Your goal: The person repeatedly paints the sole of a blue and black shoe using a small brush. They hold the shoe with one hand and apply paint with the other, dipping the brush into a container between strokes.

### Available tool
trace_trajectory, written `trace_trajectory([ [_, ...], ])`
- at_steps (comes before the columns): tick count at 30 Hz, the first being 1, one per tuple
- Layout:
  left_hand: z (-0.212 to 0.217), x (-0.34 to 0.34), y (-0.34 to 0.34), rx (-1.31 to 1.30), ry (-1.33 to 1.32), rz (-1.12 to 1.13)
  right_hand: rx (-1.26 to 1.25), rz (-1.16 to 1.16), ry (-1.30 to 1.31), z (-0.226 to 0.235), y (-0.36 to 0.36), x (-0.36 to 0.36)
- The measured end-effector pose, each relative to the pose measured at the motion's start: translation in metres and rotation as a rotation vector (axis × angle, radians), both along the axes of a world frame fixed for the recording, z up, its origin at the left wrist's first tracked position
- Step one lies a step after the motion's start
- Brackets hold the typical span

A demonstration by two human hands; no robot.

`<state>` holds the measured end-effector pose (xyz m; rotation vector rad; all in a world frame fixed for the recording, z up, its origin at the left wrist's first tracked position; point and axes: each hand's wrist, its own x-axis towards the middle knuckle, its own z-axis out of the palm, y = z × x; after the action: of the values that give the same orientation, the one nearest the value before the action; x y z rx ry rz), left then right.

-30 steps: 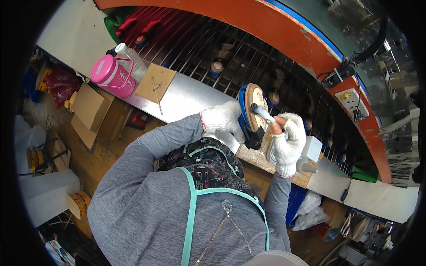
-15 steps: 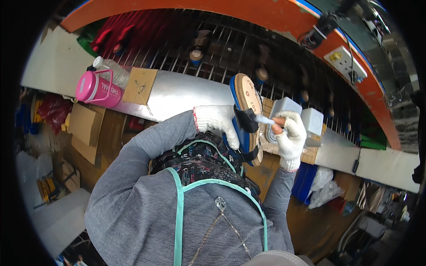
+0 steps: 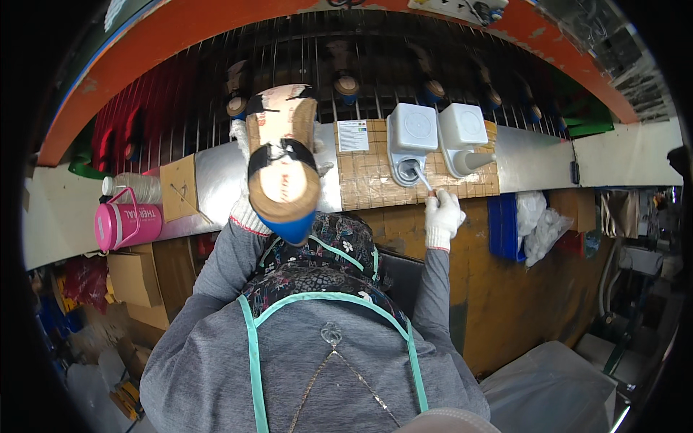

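Observation:
My left hand (image 3: 247, 211), in a white knitted glove, holds up a blue shoe last (image 3: 292, 229) with a tan insole (image 3: 281, 123) and black straps (image 3: 289, 154) folded over it. The shoe hides most of this hand; bits of glove show at both its sides. My right hand (image 3: 442, 215), gloved with bare fingertips, pinches a slim white-handled brush (image 3: 424, 177). The brush tip is in the round cup of a white glue dispenser (image 3: 413, 133). A second white dispenser (image 3: 464, 128), its cup covered by a cone-shaped lid, stands to the right.
Both dispensers stand on a taped brown board (image 3: 368, 184) on the metal bench. A pink jug (image 3: 130, 222), a clear bottle (image 3: 141, 189) and a cardboard piece (image 3: 178, 189) lie to the left. Behind, a rod rack (image 3: 289, 54) carries several shoes under an orange beam (image 3: 209, 29).
My right hand has moved the brush from the strap to the dispenser cup. My left hand has shifted left, turning the shoe sole toward me. The head view has swung right.

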<state>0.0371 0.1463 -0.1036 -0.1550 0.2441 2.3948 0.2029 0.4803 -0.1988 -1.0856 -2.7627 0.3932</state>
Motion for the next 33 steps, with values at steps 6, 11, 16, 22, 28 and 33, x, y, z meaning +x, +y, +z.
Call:
trace_trajectory([
  [6,-0.011,0.000,-0.001,-0.185,-0.137,0.097,0.140,0.117,-0.028,-0.014,-0.003,-0.004],
  [11,0.014,-0.004,0.001,-0.027,0.173,0.012,-0.591,-0.061,0.259,-0.029,0.003,0.004],
  [16,0.036,-0.006,0.019,-0.538,0.290,0.071,-1.251,-0.198,0.391,-0.030,0.005,0.007],
  [22,0.036,-0.015,0.041,-0.600,0.396,-0.019,-0.293,0.212,0.620,0.060,-0.029,-0.037],
  [28,0.046,-0.012,0.036,-0.694,0.616,0.079,-0.353,0.490,0.793,0.173,-0.092,-0.053],
  [33,0.056,-0.002,0.015,-0.881,0.751,0.107,-0.494,0.537,0.730,0.183,-0.127,-0.077],
])
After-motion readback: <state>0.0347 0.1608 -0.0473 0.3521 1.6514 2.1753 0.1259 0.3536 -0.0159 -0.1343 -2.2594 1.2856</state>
